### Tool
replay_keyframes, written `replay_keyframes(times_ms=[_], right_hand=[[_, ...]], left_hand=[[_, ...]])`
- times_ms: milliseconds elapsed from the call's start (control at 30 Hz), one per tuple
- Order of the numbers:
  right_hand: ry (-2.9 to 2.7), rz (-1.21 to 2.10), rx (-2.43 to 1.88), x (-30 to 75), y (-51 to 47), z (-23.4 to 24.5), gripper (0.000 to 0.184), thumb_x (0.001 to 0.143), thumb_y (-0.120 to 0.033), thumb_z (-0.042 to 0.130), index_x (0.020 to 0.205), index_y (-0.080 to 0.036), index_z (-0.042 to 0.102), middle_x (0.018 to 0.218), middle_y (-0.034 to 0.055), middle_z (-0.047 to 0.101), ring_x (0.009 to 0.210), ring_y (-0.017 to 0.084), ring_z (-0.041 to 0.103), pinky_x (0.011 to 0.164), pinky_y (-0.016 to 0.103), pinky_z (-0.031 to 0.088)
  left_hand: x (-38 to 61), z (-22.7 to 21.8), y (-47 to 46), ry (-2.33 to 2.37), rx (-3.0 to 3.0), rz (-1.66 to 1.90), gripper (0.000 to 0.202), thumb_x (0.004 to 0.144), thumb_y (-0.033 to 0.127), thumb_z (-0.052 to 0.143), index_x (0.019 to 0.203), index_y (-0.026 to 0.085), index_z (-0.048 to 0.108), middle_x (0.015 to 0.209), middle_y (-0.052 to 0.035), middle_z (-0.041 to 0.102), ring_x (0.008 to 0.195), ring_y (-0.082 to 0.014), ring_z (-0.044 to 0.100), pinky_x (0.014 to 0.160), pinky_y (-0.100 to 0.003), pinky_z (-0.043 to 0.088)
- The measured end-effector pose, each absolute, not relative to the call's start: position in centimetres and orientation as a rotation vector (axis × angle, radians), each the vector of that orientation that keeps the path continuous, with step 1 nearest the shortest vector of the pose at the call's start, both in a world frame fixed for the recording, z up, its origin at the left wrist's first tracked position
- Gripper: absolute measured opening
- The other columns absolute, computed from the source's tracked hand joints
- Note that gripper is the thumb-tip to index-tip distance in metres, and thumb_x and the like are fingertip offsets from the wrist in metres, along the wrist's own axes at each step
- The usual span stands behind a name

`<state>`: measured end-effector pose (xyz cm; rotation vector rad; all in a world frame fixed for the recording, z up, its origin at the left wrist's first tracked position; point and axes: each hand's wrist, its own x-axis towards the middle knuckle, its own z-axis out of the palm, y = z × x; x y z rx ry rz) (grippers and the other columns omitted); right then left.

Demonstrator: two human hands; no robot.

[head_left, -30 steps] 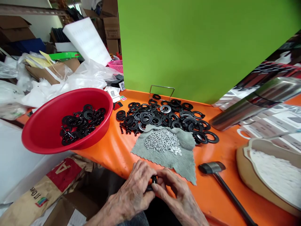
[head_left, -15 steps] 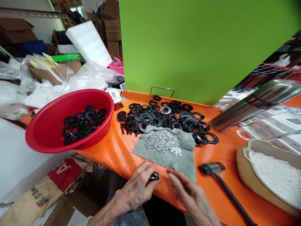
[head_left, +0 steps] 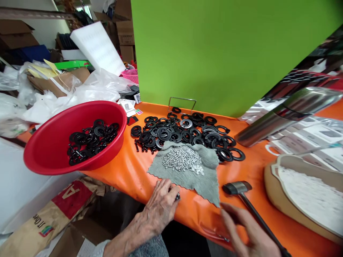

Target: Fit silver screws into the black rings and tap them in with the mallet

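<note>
The tabletop [head_left: 120, 175] is coloured bright orange, and behind it a lime-green board [head_left: 227, 57] is standing. A red plastic basin [head_left: 40, 157] is holding black rings [head_left: 92, 141], and more black washers [head_left: 175, 137] are spread on the orange surface. A grey cloth [head_left: 187, 185] with a zigzag edge is seen under silver screws [head_left: 182, 159], and a pink lattice basket [head_left: 129, 75] is seen further back.

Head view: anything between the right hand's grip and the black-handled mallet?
Nothing visible. The open right hand lies right beside the handle of the black-handled mallet, with no object between them. Whether the fingers actually touch the handle is unclear from this view.
</note>
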<state>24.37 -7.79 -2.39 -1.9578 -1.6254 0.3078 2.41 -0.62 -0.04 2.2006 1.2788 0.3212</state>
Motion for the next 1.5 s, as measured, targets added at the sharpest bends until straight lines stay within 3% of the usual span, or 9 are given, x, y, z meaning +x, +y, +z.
replay_keyframes(times_ms=[167,467,667,733,900,1000,1133,1267,1500], right_hand=[[-1.49,0.732,-1.653,16.8,-5.4,-1.6,0.031,0.086,-0.048,0.049,0.086,-0.022,0.065,0.082,0.0069,0.075,0.071,0.02,0.071,0.066,0.029,0.059],[-1.464,0.722,-1.691,15.5,-3.6,-1.5,0.035,0.088,-0.049,0.043,0.077,-0.021,0.062,0.066,0.0059,0.072,0.055,0.018,0.068,0.051,0.024,0.055],[-1.483,0.648,-1.754,16.2,-4.5,-2.5,0.04,0.083,-0.057,0.043,0.069,-0.023,0.057,0.06,0.0073,0.069,0.049,0.022,0.067,0.045,0.03,0.053],[-1.489,0.634,-1.765,16.9,-5.0,-2.5,0.036,0.084,-0.055,0.043,0.072,-0.024,0.057,0.063,0.0067,0.07,0.052,0.022,0.068,0.047,0.029,0.054],[-1.522,0.633,-1.755,18.3,-4.9,-1.8,0.03,0.086,-0.049,0.045,0.078,-0.023,0.057,0.065,0.0047,0.07,0.055,0.019,0.068,0.05,0.026,0.053],[-1.588,0.613,-1.738,18.6,-3.6,-1.5,0.027,0.089,-0.045,0.044,0.08,-0.023,0.057,0.066,0.0035,0.07,0.055,0.017,0.067,0.051,0.024,0.051],[-1.604,0.486,-1.741,19.2,-0.9,-1.5,0.029,0.088,-0.047,0.043,0.075,-0.024,0.054,0.066,0.005,0.069,0.056,0.019,0.066,0.052,0.028,0.051],[-1.605,0.425,-1.693,19.4,0.5,-1.0,0.035,0.087,-0.05,0.042,0.091,-0.021,0.061,0.088,0.0107,0.071,0.079,0.023,0.069,0.071,0.036,0.055],[-1.644,0.919,-1.544,17.1,-4.0,-1.3,0.036,0.089,-0.045,0.051,0.118,-0.025,0.059,0.11,0.0067,0.069,0.092,0.019,0.068,0.079,0.032,0.058]], left_hand=[[2.9,-1.3,-1.7,1.32,2.256,0.384,0.026,0.087,0.005,0.046,0.108,0.017,0.056,0.1,-0.0066,0.054,0.099,-0.0231,0.051,0.096,-0.046,0.045],[4.0,-2.4,-1.8,1.388,2.265,0.483,0.031,0.089,0.004,0.04,0.112,0.019,0.055,0.1,-0.0073,0.053,0.095,-0.0242,0.049,0.089,-0.044,0.047],[2.1,-1.7,-2.4,1.211,2.195,0.415,0.063,0.075,0.004,0.053,0.135,0.019,0.039,0.116,-0.0103,0.048,0.108,-0.0278,0.043,0.099,-0.048,0.038],[1.5,-1.1,-2.3,1.18,2.097,0.443,0.06,0.071,0.005,0.055,0.128,0.019,0.044,0.111,-0.0084,0.05,0.103,-0.0254,0.045,0.096,-0.044,0.041],[1.5,-1.5,-1.9,1.411,1.965,0.567,0.016,0.086,0.01,0.045,0.094,0.016,0.057,0.097,-0.0084,0.057,0.096,-0.0249,0.048,0.093,-0.047,0.039],[1.5,-1.5,-1.4,1.348,1.849,0.635,0.014,0.087,0.012,0.046,0.086,0.018,0.058,0.09,-0.0052,0.059,0.091,-0.0217,0.051,0.089,-0.041,0.042],[0.8,0.1,-0.6,1.26,1.462,0.631,0.01,0.085,0.022,0.052,0.082,0.017,0.059,0.077,-0.0014,0.057,0.071,-0.0144,0.051,0.068,-0.027,0.043],[0.3,0.9,-0.2,1.176,1.194,0.632,0.02,0.081,0.035,0.059,0.082,0.014,0.06,0.067,0.002,0.051,0.059,-0.0098,0.043,0.058,-0.022,0.036],[0.4,0.6,-0.5,1.095,1.117,0.738,0.03,0.082,0.043,0.059,0.083,0.013,0.059,0.068,0.0009,0.052,0.059,-0.0101,0.045,0.06,-0.023,0.039]])
